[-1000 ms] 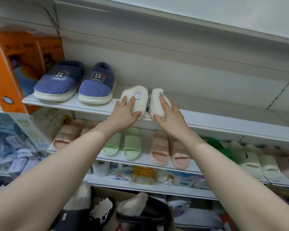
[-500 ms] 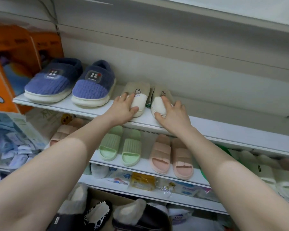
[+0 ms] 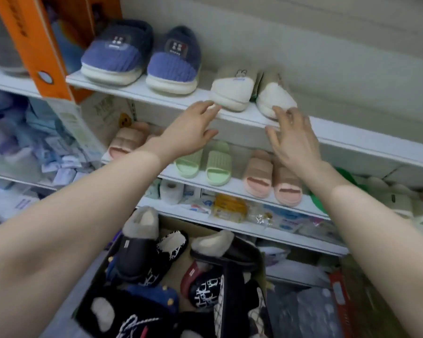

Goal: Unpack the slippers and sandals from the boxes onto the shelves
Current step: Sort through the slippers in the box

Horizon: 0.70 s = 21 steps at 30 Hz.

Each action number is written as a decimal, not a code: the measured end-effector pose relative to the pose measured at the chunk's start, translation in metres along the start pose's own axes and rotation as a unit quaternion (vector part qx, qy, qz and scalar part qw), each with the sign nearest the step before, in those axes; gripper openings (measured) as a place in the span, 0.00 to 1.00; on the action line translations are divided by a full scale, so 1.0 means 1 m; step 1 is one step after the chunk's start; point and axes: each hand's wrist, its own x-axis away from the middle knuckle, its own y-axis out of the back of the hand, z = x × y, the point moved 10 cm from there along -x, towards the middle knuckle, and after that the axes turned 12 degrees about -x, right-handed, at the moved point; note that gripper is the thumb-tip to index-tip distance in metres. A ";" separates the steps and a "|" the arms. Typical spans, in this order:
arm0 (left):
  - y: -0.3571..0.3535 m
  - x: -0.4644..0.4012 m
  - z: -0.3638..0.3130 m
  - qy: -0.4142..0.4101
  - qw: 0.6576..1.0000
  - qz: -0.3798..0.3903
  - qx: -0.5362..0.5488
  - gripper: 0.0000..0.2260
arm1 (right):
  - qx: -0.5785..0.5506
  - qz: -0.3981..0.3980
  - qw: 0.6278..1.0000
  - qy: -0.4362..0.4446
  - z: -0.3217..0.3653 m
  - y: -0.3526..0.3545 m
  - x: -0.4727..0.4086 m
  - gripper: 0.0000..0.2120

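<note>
A pair of cream and beige slippers, left one (image 3: 232, 90) and right one (image 3: 275, 96), stands on the upper shelf (image 3: 352, 136), beside a blue pair (image 3: 142, 57). My left hand (image 3: 188, 132) hovers just below the shelf edge, fingers apart, holding nothing. My right hand (image 3: 293, 137) is spread open too, its fingertips at the toe of the right cream slipper. Below me a cardboard box (image 3: 181, 276) holds several dark fur-lined slippers.
The middle shelf carries pink (image 3: 271, 179), green (image 3: 203, 164) and white sandals (image 3: 401, 206). An orange carton (image 3: 39, 45) stands at the upper left. Packets (image 3: 230, 207) fill the lower shelf, and the upper shelf is bare to the right of the cream pair.
Both hands have let go of the cream slippers and drawn back down off the shelf. The slippers now rest there on their own. My view has tilted down toward the box.
</note>
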 end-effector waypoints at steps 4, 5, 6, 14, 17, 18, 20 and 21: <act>-0.014 0.072 0.020 -0.008 1.000 -0.014 0.008 0.23 | 0.014 0.007 1.000 0.018 0.034 -0.031 0.059 0.24; -0.025 0.093 0.027 -0.001 1.000 -0.009 0.016 0.23 | 0.014 0.014 1.000 0.018 0.043 -0.045 0.075 0.24; -0.037 0.115 0.035 0.007 1.000 -0.001 0.025 0.23 | 0.010 0.022 1.000 0.020 0.051 -0.060 0.093 0.24; -0.167 0.321 0.092 0.130 0.975 0.148 0.100 0.22 | -0.052 0.185 0.981 -0.017 0.103 -0.214 0.228 0.23; -0.205 0.389 0.103 0.170 0.960 0.193 0.116 0.22 | -0.077 0.255 0.963 -0.037 0.117 -0.271 0.267 0.23; -0.215 0.408 0.106 0.181 0.954 0.205 0.120 0.22 | -0.086 0.273 0.957 -0.040 0.122 -0.288 0.276 0.22; -0.231 0.438 0.112 0.204 0.946 0.221 0.123 0.22 | -0.095 0.302 0.948 -0.033 0.132 -0.320 0.286 0.22; -0.239 0.448 0.116 0.214 0.943 0.225 0.122 0.22 | -0.096 0.314 0.944 -0.031 0.136 -0.335 0.288 0.23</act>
